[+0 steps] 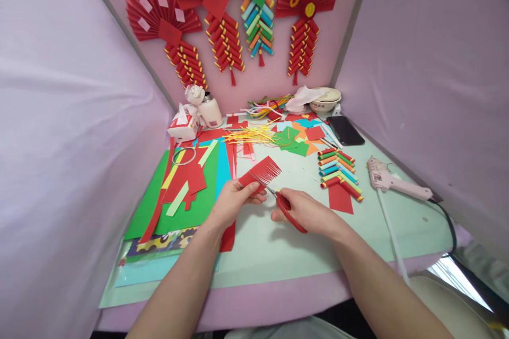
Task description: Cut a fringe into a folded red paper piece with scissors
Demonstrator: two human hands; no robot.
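Observation:
A red paper piece (260,170), its far edge cut into a fringe of thin strips, is pinched in my left hand (238,198) above the table. My right hand (304,209) grips a pair of red-handled scissors (291,213). The scissors' blades meet the paper's near side, close to my left fingers; how far apart the blades are is hard to make out. Right of my hands lies a chain of rolled paper tubes (338,168) in several colours, with a red paper rectangle (341,198) at its lower end.
Green sheets (149,206) and red scraps lie at left, under a metal ring (184,156). Yellow strips (252,134) are heaped behind my hands. A glue gun (397,183) and a black phone (345,131) lie at right. A tissue box (183,128), bottle (210,111) and bowl (325,100) stand behind.

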